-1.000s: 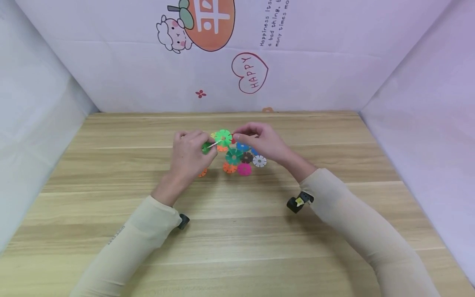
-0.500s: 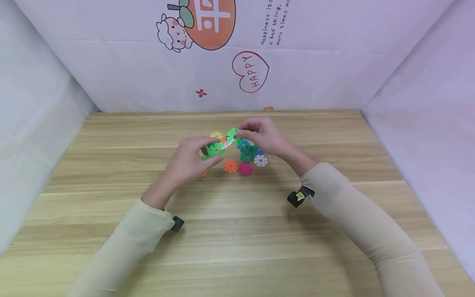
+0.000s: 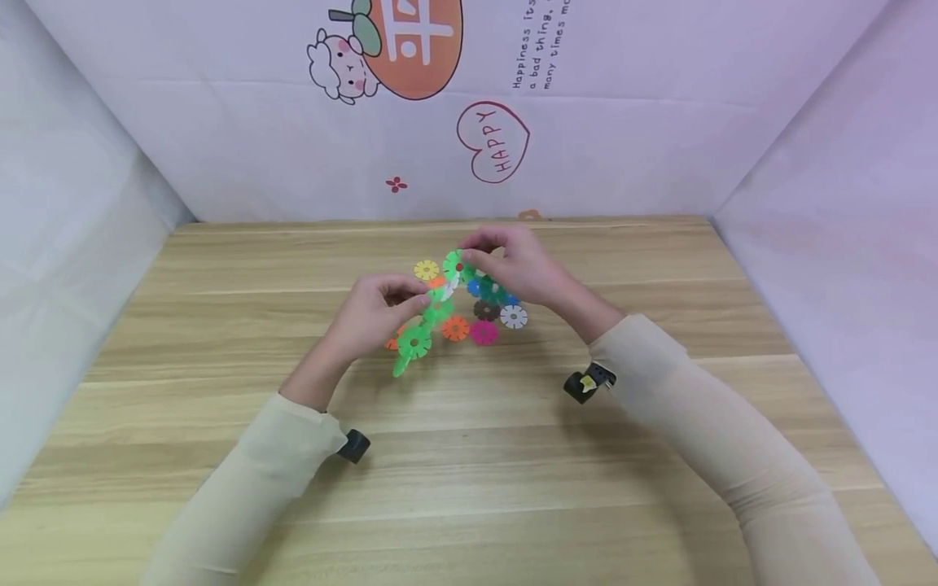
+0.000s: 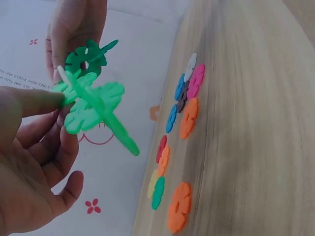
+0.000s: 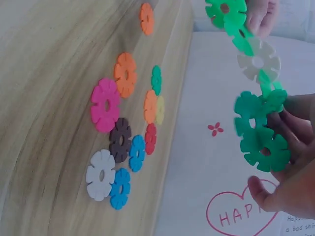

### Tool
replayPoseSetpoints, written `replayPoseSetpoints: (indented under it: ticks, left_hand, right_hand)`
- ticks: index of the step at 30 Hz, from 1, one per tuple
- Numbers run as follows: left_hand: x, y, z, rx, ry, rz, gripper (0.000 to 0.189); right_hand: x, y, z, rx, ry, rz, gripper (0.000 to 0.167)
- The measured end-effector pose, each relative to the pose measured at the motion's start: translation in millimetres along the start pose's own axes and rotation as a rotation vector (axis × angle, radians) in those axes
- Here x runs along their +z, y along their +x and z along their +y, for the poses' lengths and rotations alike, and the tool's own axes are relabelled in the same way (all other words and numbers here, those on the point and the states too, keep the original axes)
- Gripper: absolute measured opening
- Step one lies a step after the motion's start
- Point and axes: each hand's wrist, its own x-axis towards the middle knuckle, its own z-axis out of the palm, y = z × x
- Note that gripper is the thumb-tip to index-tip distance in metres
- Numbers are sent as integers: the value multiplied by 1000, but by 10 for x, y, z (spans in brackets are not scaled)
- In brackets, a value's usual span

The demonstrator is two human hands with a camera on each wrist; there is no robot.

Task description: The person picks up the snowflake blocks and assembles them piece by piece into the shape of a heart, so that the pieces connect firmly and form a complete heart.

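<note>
A chain of slotted snowflake discs hangs between both hands above the table. Its light green discs (image 3: 414,342) are on the left-hand side, a white disc (image 5: 259,60) is in the middle, and dark green discs (image 5: 266,150) are at the other end. My left hand (image 3: 375,316) pinches a light green disc near the white one, thumb against fingers. With thumb and fingertips, my right hand (image 3: 519,264) pinches a green disc between the white one and the dark green ones. Discs slot into one another at angles, some seen edge-on.
Loose discs lie on the wooden table (image 3: 469,472) beneath the hands: orange (image 3: 455,328), pink (image 3: 484,333), white (image 3: 514,317), brown (image 5: 120,140), blue (image 5: 137,153), red (image 5: 150,138), yellow (image 3: 427,269) and green (image 5: 156,80). A printed white cloth (image 3: 623,155) stands behind.
My left hand opened wider, then closed its pinch nearer the white disc. The light green end has swung out from behind its fingers toward the front. My right hand shifted slightly up.
</note>
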Motion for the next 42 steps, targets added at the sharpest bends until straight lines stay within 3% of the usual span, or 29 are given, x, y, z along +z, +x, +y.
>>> replayPoseSetpoints:
  ticks: [4, 7, 9, 11, 13, 18, 22, 26, 31, 42]
  left_hand:
    - [0, 20, -40, -40, -58, 90, 19]
    - [-24, 38, -58, -63, -126, 165, 21]
    - [-40, 48, -66, -73, -164, 200, 22]
    - [-48, 60, -68, -75, -201, 223, 23]
    - [-49, 61, -63, -75, -232, 237, 22]
    - [-21, 39, -34, -66, -279, 230, 25]
    - [18, 18, -13, -48, -305, 225, 23]
    - [33, 10, -12, -37, -314, 242, 21]
    - [55, 8, -16, -37, -334, 243, 22]
    - [122, 34, -22, -21, -350, 167, 27]
  right_hand:
    - [30, -76, -58, -83, 54, 179, 20]
    - [90, -172, -94, -269, 46, 327, 15]
    - [165, -243, -94, -389, 16, 359, 10]
    - [260, -316, -76, -432, 3, 317, 7]
    - [359, -374, -45, -365, 26, 221, 8]
    - [545, -395, 47, -24, 175, 1, 24]
    - [590, -358, 84, 90, 236, -89, 30]
    - [607, -344, 93, 132, 249, -126, 31]
    - [663, -323, 99, 129, 271, -129, 32]
    - [683, -307, 80, 140, 325, -94, 37]
